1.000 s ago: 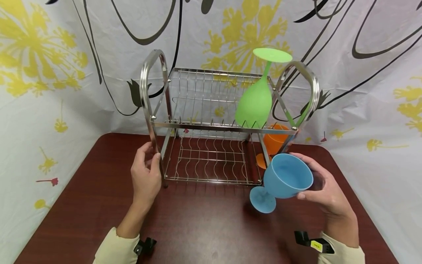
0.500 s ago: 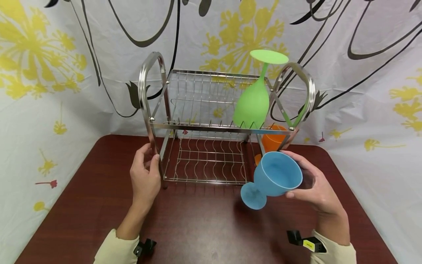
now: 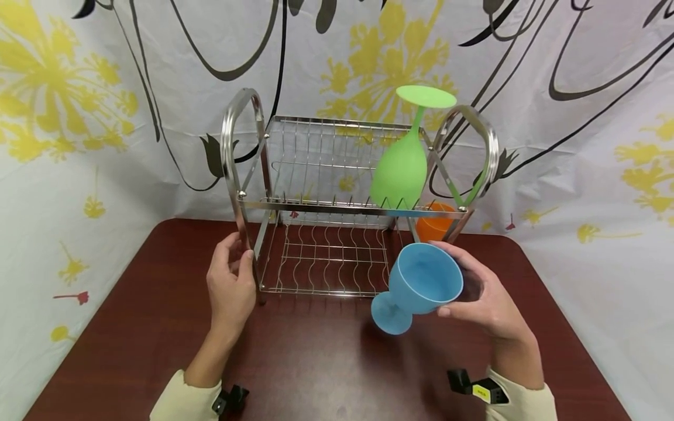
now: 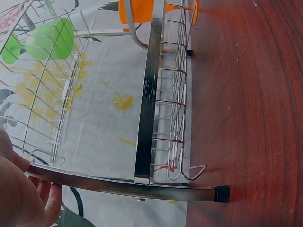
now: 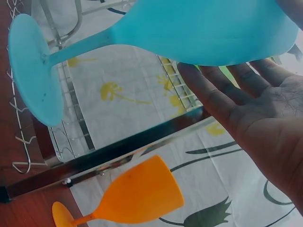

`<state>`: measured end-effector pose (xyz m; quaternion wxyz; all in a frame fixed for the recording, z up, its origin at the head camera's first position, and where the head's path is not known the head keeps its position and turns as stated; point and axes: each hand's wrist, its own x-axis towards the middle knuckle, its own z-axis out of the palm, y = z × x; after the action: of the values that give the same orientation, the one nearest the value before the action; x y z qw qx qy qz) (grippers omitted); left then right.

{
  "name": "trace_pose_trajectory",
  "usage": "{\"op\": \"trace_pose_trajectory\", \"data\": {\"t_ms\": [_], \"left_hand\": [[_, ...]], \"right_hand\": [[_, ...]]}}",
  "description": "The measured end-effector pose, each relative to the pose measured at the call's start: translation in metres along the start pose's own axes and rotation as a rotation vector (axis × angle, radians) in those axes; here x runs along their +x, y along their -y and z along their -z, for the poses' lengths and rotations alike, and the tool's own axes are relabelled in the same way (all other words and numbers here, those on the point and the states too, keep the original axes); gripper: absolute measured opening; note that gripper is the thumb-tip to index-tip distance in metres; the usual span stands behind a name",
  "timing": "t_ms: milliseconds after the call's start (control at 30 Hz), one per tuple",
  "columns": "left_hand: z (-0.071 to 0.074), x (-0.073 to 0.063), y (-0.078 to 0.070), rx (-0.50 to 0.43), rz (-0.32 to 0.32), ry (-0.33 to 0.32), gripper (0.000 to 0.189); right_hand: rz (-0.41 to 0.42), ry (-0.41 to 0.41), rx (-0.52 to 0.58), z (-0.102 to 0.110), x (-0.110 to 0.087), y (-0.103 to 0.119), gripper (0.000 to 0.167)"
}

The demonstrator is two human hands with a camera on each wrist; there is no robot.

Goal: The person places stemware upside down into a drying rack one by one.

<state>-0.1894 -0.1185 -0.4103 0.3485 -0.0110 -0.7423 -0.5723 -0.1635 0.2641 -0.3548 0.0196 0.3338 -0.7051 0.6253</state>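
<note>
Near the rack's front right, my right hand [image 3: 487, 301] grips the bowl of a blue goblet [image 3: 402, 286], fingers behind it and thumb at the rim. The goblet tilts, its mouth toward me and its foot down to the left, above the table. With fingers and thumb, my left hand [image 3: 231, 286] holds the front left leg of a two-tier metal dish rack [image 3: 326, 206]. A green goblet [image 3: 402, 169] stands upside down on the upper tier at the right. In the right wrist view the blue goblet's stem and foot show fully.
Behind the rack's right side stands an orange goblet [image 5: 142, 194], partly hidden in the head view. The lower tier [image 3: 332, 260] has wavy wires. A dark red table [image 3: 316, 362] bears the rack, with a patterned white cloth [image 3: 158, 70] hanging behind.
My right hand has moved left with the blue goblet, bringing it before the rack's lower right corner. My left hand stays on the rack's leg.
</note>
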Motion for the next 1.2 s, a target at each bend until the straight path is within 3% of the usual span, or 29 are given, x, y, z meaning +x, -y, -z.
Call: {"op": "trace_pose_trajectory", "data": {"t_ms": [633,1200], "left_hand": [[0.001,-0.001,0.000,0.006,-0.004,0.003,0.031],[0.001,0.001,0.000,0.004,-0.017,0.002,0.031]], "right_hand": [[0.003,-0.029,-0.042,-0.021,0.014,0.003,0.089],[-0.076,-0.001,-0.100,-0.040,0.029,0.001,0.094]]}}
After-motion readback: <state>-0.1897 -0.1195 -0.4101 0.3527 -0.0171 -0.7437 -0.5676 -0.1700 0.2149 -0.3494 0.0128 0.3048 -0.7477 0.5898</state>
